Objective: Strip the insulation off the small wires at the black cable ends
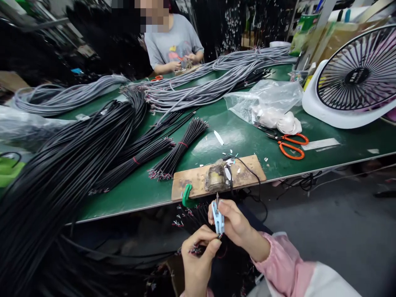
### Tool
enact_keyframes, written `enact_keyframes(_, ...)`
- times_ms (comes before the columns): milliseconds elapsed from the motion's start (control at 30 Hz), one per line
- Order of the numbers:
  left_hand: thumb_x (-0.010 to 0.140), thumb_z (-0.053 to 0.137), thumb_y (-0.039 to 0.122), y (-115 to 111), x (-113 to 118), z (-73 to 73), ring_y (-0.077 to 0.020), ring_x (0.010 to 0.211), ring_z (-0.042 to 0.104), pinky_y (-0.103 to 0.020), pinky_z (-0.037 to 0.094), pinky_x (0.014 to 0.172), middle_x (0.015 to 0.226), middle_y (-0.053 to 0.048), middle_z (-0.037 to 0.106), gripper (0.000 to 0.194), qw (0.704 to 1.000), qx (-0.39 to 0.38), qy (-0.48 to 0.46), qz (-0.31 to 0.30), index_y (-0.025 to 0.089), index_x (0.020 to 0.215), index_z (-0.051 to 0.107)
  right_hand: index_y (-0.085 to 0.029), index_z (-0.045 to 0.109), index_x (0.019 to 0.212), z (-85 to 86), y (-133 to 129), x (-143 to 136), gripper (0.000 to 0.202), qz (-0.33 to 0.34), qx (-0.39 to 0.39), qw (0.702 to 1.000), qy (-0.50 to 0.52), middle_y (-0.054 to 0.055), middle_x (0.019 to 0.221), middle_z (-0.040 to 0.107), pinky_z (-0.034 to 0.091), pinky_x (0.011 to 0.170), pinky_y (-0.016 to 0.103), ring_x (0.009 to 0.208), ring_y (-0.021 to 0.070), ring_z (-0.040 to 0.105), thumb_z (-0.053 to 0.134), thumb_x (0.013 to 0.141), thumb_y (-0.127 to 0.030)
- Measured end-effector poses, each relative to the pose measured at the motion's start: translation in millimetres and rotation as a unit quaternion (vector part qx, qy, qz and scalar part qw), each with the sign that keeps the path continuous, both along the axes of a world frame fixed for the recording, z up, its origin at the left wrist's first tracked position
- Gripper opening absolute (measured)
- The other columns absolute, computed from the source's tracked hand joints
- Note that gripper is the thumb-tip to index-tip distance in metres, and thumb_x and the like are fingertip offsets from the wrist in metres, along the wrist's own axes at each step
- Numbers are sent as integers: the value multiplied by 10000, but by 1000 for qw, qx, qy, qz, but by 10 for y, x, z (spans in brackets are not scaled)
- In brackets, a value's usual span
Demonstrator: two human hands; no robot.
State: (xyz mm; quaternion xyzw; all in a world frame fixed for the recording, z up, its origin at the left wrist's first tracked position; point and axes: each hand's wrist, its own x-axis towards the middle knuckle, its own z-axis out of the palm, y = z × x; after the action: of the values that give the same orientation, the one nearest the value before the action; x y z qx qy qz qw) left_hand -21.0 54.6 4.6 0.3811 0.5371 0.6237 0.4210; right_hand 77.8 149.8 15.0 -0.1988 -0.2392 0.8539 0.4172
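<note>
My right hand [236,222] gripped a light-blue clip [219,222], my left hand [198,255] pinched a thin cable end [220,236], judged light, flexible, best held near its tip.

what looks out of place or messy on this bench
The wooden board looks dirty: a grimy, stained lump sits on it. Pale scraps, including a white strip, lie loose on the green table behind it, like uncleared litter.

We see a green table [244,142], black cables [93,140] at our left, grey cables [198,95] farther back, a clear plastic bag [262,93], orange-handled scissors [283,137] beside it, a white fan [357,77], a wooden board [194,175] along the near edge.
</note>
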Motion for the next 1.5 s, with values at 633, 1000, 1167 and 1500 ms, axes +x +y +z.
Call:
enact_keyframes(633,781,823,293,62,46,190,-98,501,472,-202,329,473,565,18,590,207,998,-25,52,8,181,628,743,-141,681,733,-330,-209,142,610,36,-13,999,4,24,657,594,388,596,249,623,134,521,700,794,-748)
enact_keyframes(1000,827,790,245,-189,17,134,-96,484,509,-193,351,460,571,21,614,166,994,-45,91,-34,193,672,759,-152,674,807,-276,-499,519,396,33,158,974,-159,1,677,597,391,581,246,587,117,503,736,861,-539)
enact_keyframes(1167,867,750,237,-397,112,72,-132,566,583,-210,423,505,674,-19,659,108,989,-45,139,-10,202,788,815,-179,617,724,-79,-610,611,207,-44,344,881,-321,-15,651,538,381,590,264,603,128,494,627,926,-226)
enact_keyframes(1500,1000,596,346,-772,324,-462,-189,747,690,-309,563,736,802,-51,718,198,972,-10,139,187,188,968,711,-183,601,711,-374,-569,598,331,-49,143,942,-299,-22,560,575,377,449,227,452,102,477,702,912,-426)
